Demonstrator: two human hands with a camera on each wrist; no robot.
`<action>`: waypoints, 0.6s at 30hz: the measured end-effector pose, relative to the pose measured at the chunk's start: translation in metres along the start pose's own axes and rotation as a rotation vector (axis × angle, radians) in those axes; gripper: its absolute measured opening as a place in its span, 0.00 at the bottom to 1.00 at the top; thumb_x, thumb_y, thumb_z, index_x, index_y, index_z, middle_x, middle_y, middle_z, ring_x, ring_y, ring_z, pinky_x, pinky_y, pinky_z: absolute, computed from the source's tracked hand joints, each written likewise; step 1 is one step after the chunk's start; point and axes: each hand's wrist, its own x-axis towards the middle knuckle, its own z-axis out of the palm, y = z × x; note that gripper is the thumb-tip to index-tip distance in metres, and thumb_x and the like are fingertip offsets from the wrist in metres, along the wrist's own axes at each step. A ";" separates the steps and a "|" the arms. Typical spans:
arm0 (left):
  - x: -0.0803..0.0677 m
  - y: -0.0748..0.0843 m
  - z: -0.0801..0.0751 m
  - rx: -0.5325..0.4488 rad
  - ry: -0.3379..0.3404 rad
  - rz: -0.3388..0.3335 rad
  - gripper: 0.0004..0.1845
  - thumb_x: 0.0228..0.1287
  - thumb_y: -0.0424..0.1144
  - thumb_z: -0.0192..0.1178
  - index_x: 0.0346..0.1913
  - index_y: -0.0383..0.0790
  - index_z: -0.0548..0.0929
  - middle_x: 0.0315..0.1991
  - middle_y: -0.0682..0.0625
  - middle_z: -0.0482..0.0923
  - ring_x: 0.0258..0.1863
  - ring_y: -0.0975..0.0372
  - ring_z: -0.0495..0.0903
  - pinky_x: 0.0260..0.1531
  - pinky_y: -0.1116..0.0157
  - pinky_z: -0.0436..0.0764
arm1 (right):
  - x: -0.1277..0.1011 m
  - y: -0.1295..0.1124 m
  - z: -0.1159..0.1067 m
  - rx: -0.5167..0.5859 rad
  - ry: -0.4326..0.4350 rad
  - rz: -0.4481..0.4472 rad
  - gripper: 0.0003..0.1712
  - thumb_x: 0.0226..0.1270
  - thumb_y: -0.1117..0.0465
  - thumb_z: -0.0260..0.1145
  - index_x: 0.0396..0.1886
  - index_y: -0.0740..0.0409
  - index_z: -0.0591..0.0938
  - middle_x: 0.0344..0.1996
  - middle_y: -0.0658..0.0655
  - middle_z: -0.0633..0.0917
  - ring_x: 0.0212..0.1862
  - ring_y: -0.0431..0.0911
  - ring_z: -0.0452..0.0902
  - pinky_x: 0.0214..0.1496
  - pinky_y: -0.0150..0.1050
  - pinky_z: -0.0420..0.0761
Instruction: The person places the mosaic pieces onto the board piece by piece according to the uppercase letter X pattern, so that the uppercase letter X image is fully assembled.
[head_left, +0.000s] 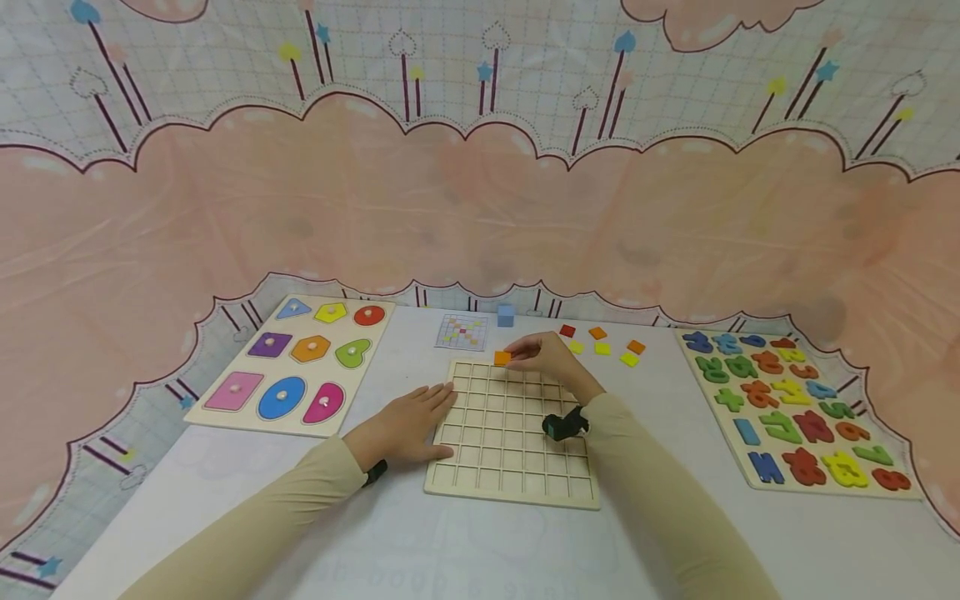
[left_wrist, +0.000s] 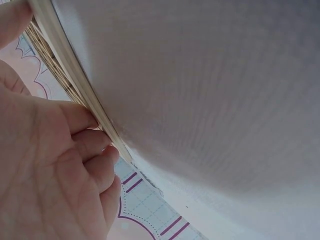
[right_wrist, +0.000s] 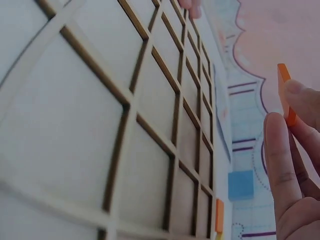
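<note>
My right hand (head_left: 553, 360) pinches a thin orange square tile (head_left: 502, 358) between thumb and fingers, at the far edge of the wooden grid board (head_left: 513, 433). In the right wrist view the orange tile (right_wrist: 284, 95) stands on its edge in the fingertips, raised off the board. The left hand (head_left: 405, 423) rests against the board's left side with fingers extended and spread. Its fingertips touch the wooden edge (left_wrist: 82, 82) in the left wrist view. The visible cells of the grid hold no tiles; my right forearm hides part of the board's right side.
Several red, orange and yellow tiles (head_left: 602, 348) lie beyond the board to the right. A patterned card (head_left: 461, 332) and a blue cube (head_left: 506, 316) are at the back. A shape puzzle (head_left: 288, 364) lies left, a number puzzle (head_left: 801, 417) right. A patterned cloth (head_left: 480, 200) rises behind.
</note>
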 end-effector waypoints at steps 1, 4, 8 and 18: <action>0.000 0.000 0.000 -0.001 -0.001 -0.001 0.46 0.63 0.63 0.50 0.72 0.33 0.53 0.74 0.41 0.51 0.74 0.51 0.52 0.73 0.56 0.54 | 0.001 0.000 0.003 0.002 -0.004 0.002 0.17 0.55 0.65 0.71 0.46 0.65 0.84 0.41 0.61 0.86 0.35 0.37 0.81 0.45 0.33 0.82; 0.001 0.000 0.000 -0.002 -0.004 -0.003 0.46 0.63 0.64 0.49 0.72 0.33 0.53 0.74 0.41 0.50 0.74 0.51 0.51 0.73 0.55 0.54 | 0.004 0.000 0.010 0.001 -0.014 0.008 0.17 0.55 0.65 0.71 0.45 0.65 0.84 0.41 0.62 0.86 0.35 0.38 0.81 0.46 0.34 0.83; 0.002 -0.001 0.001 0.007 -0.002 -0.006 0.46 0.63 0.64 0.49 0.72 0.33 0.53 0.74 0.41 0.50 0.74 0.51 0.51 0.73 0.56 0.54 | 0.008 0.001 0.018 -0.035 -0.017 0.008 0.16 0.54 0.64 0.71 0.44 0.64 0.85 0.40 0.60 0.87 0.34 0.38 0.80 0.44 0.33 0.82; 0.002 -0.001 0.003 0.005 -0.002 0.000 0.46 0.64 0.64 0.48 0.72 0.32 0.53 0.74 0.41 0.51 0.74 0.51 0.51 0.73 0.55 0.54 | 0.013 0.003 0.033 -0.083 -0.093 0.064 0.14 0.53 0.65 0.72 0.41 0.62 0.86 0.37 0.57 0.87 0.33 0.40 0.77 0.39 0.30 0.79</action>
